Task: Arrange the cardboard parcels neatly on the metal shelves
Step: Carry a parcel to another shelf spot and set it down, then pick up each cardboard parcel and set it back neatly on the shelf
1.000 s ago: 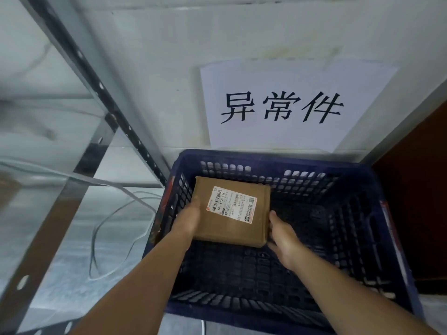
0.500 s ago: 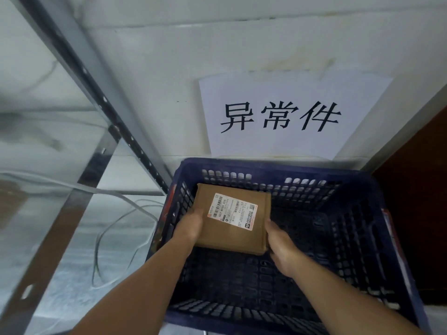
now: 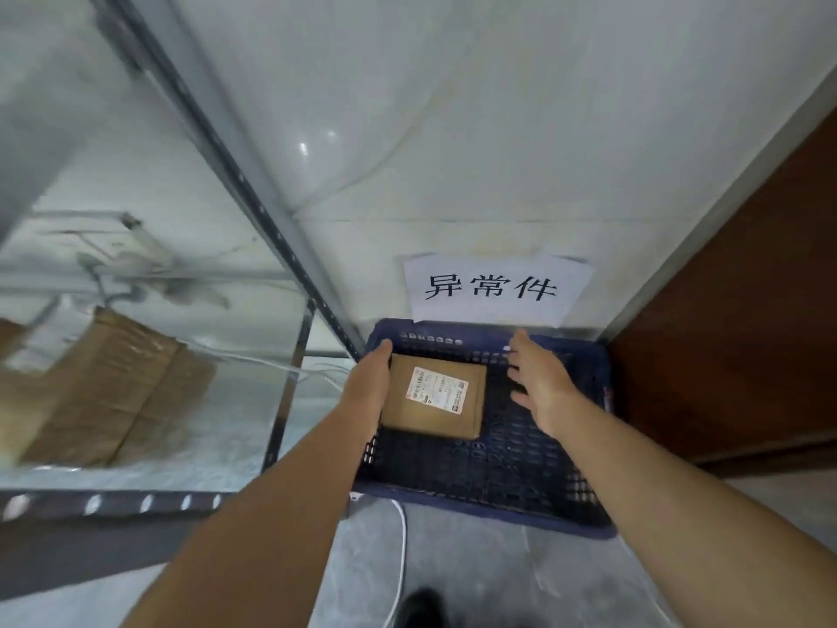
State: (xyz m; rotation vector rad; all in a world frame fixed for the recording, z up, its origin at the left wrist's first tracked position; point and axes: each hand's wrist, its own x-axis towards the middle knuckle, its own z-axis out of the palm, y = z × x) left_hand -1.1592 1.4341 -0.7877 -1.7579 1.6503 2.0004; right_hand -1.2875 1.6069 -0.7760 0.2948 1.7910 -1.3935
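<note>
- One cardboard parcel [image 3: 435,396] is held at its left edge by the left hand [image 3: 369,383], whose fingers are tucked beneath it.
- The right hand [image 3: 541,387] has its fingers [image 3: 525,349] spread, just right of the parcel and not touching it.
- A blue crate [image 3: 498,491] lies below both hands' fingers.

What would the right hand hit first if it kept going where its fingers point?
Most likely the far rim of the blue crate, just ahead of the right hand; depth is unclear, so it might pass over to the paper sign.

Left hand [image 3: 367,392] clasped — right hand [image 3: 541,392] splayed
</note>
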